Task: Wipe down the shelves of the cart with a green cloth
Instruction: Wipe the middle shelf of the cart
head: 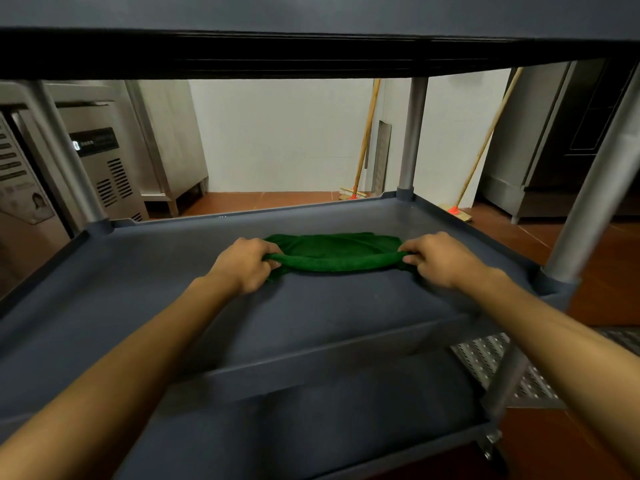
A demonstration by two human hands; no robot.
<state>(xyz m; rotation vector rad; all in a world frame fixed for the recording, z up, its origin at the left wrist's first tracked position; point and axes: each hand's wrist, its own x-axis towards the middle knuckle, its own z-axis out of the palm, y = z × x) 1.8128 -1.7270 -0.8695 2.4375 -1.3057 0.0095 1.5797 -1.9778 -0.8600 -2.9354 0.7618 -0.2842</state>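
Note:
A green cloth (pixel 334 252) lies on the middle shelf (pixel 145 271) of a dark grey cart, toward its far side. My left hand (pixel 244 263) pinches the cloth's near left corner. My right hand (pixel 438 258) pinches the near right corner, and the near edge is stretched between both hands. Both forearms reach in under the cart's top shelf (pixel 311 53). The bottom shelf (pixel 311 417) shows below the middle one.
Grey posts (pixel 412 136) hold the shelves at the corners. Beyond the cart, two brooms (pixel 363 147) lean on a white wall over red floor tiles. Steel kitchen units (pixel 104 161) stand at left and right. A perforated metal grate (pixel 491 362) lies on the floor at right.

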